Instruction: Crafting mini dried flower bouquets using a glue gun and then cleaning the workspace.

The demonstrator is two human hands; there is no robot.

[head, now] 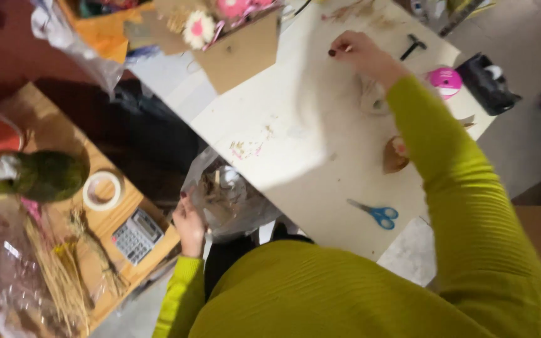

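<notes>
The right hand (pixel 355 50) reaches far across the white table (pixel 295 150), its fingers pinched together on a small thin stick (pixel 347 47) near the table's far edge. The left hand (pixel 189 228) is down at the near edge, fingers closed on the rim of a clear plastic bag (pixel 230 200) that hangs beside the table and holds brownish scraps. Both sleeves are ribbed yellow-green knit.

The table top is smooth and pale, dusted with small crumbs and bits. On it, blue-handled scissors (pixel 377 214) lie near the right arm, a pink round tape roll (pixel 444 81) sits by the far right corner, and a black tape dispenser (pixel 486 81) stands just beyond it. A flat piece of brown cardboard (pixel 242 53) lies at the far left of the table, with pink and white paper flowers (pixel 200 28) on it.

To the left stands a lower wooden table (pixel 104 219) carrying a grey calculator (pixel 136 235), a white ring of tape (pixel 101 189), a mossy green ball (pixel 48 175) and dry straw stems (pixel 64 281). The floor is grey.
</notes>
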